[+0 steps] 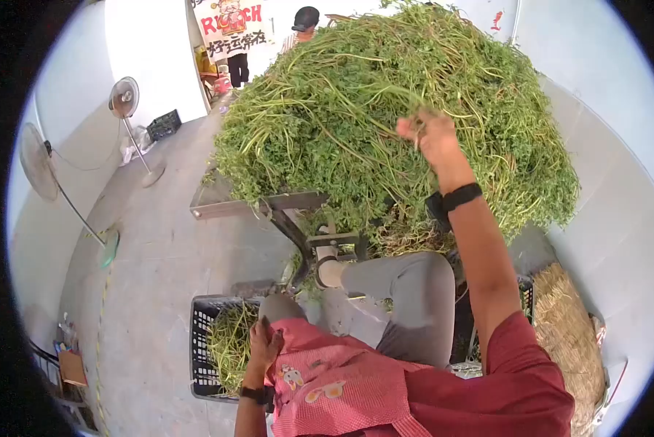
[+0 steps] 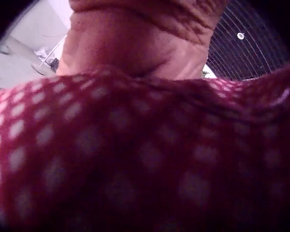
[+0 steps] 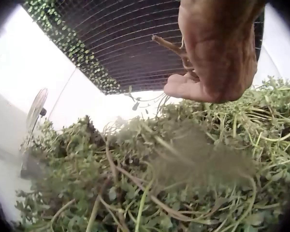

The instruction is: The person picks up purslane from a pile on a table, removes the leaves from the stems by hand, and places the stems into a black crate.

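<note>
A big heap of leafy green plants (image 1: 356, 116) with long pale stems fills the far side of the head view. Over its near right part, my right hand (image 1: 432, 135) pinches a plant stem, somewhat blurred. The right wrist view shows the brown end of that stem (image 3: 166, 44) sticking out past the thumb of the right hand (image 3: 217, 67). My left hand (image 1: 263, 346) rests on the left leg at the edge of the red apron (image 1: 327, 390). Checked apron cloth (image 2: 135, 145) covers most of the left wrist view, below the heel of the hand.
The heap lies on a metal-edged table (image 1: 258, 205). A black crate (image 1: 205, 364) of green stems stands by the left leg. Two standing fans (image 1: 127, 109) are at the left, a straw-coloured sack (image 1: 567, 328) at the right. Another person (image 1: 305, 25) is behind the heap.
</note>
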A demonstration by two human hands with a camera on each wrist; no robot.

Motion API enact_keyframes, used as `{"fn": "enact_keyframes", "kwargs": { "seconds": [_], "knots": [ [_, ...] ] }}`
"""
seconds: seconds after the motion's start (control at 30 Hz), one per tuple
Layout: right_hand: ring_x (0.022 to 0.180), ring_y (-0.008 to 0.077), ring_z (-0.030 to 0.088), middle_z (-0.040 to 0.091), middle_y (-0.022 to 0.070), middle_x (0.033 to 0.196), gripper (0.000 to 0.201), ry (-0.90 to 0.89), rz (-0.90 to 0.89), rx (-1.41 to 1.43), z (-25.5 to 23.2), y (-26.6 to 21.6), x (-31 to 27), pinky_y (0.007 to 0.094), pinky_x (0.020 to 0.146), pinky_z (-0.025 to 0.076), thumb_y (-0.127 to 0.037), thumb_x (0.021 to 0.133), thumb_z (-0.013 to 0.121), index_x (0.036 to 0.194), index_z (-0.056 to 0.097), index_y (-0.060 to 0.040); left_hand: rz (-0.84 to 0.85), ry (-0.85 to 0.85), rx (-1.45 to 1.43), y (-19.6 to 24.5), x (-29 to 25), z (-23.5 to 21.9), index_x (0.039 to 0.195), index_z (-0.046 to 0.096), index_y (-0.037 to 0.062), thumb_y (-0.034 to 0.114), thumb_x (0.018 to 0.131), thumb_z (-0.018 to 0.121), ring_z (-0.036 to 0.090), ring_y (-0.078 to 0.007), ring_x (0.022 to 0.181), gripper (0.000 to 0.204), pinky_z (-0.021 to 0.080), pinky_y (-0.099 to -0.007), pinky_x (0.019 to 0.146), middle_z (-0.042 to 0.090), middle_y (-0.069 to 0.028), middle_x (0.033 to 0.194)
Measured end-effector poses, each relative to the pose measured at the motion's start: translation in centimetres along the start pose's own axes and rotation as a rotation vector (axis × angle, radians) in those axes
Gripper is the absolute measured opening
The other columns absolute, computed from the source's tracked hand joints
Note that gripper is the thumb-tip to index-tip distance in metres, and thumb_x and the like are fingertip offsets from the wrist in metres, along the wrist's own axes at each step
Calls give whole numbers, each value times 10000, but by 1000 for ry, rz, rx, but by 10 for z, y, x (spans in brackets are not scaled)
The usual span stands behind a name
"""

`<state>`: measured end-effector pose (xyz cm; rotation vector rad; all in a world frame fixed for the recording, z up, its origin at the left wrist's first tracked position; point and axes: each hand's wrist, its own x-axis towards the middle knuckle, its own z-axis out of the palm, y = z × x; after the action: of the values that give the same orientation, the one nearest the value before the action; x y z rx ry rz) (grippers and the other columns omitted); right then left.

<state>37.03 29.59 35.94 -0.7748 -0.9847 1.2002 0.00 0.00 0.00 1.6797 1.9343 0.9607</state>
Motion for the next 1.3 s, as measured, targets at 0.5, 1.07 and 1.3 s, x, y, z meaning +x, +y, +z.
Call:
{"fn": "enact_keyframes", "kwargs": {
  "seconds": [0.5,1.07,1.3],
  "knots": [
    [516,72,495,540,15,649,153,-538,-267,-185,7,-46,-125,197,403,357,-169,890,550,950,563,-28,232,227,-103,101,17,-50,1120,503,-24,110,810,580,516,-371,990,347,415,-386,883,547,-208,1043],
    [563,33,410,459,-48,637,361,-1088,-16,-863,36,22,-184,196,502,348,-95,722,658,1036,490,-35,409,14,-645,280,53,-58,1008,588,-3,72,869,548,523,-82,710,163,439,-236,664,589,1,790],
    [491,61,505,575,4,670,479,-920,60,-728,18,29,-190,209,442,390,-117,734,662,1180,495,-65,300,-163,-699,254,56,-54,967,571,-9,113,900,528,508,-69,720,146,425,-217,655,573,-16,758]
  ]
}}
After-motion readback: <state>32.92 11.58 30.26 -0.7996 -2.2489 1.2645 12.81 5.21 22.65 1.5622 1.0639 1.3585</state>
